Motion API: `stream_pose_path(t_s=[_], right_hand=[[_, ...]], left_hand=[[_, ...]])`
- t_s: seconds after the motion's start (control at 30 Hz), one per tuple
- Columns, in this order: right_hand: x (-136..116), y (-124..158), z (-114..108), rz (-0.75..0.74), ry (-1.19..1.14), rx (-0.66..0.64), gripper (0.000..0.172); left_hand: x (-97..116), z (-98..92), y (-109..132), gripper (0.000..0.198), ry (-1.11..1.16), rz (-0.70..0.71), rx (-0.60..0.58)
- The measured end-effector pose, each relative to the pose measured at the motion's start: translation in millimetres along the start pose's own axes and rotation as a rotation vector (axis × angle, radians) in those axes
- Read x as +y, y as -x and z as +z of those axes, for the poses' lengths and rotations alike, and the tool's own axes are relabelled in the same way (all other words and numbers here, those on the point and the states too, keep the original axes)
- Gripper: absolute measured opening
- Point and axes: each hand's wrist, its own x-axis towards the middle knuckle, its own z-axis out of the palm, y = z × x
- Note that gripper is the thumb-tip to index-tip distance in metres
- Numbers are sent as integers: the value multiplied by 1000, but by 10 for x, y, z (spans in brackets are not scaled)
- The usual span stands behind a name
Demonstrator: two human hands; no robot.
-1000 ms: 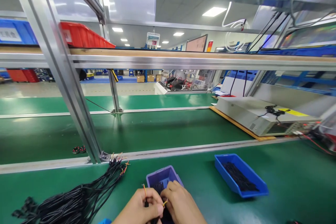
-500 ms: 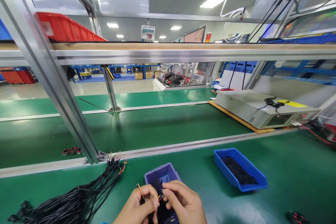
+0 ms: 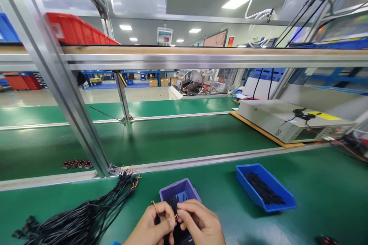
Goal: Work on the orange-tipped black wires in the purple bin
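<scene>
At the bottom centre, my left hand pinches a thin black cable end with orange and yellow wire tips. My right hand is closed in a pinch on a tiny part at those wire tips; what it is I cannot make out. Both hands hover over a small purple bin that holds small black parts. A large bundle of black cables with bared coloured ends lies on the green bench to the left of my hands.
A blue tray of thin black pieces sits to the right. A grey instrument box stands on a wooden board at the far right. Small red-black round parts lie on the conveyor behind a slanted aluminium post. Red crates rest on the overhead shelf.
The view tilted slightly downward. My hands stayed together over the purple bin, with the fingers shifting a little on the wire tips.
</scene>
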Motion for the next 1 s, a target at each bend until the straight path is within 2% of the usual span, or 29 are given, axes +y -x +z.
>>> stream_pose_path(t_s=[0.17,0.3,0.4,0.67,0.83,1.0], right_hand=[[12,-10,-27,-85,176,-63,31],[-60,-32,-45,-84,167,30,32],[-111,-41,-32,-127,171,35,30],[-98,-60,-74,-210,233,-76,25],[-61,-45,-55,-206,276,-73,25],[-103,-115,-120,-403,436,-206,23]], left_hand=[[-2,-27,-10,52,15,-27,20],[-28,-43,-27,52,12,-22,31],[-17,-46,-27,52,5,-20,33],[22,-28,-7,53,13,-24,44],[38,-30,-1,51,23,-23,32],[-1,7,-4,51,113,16,61]])
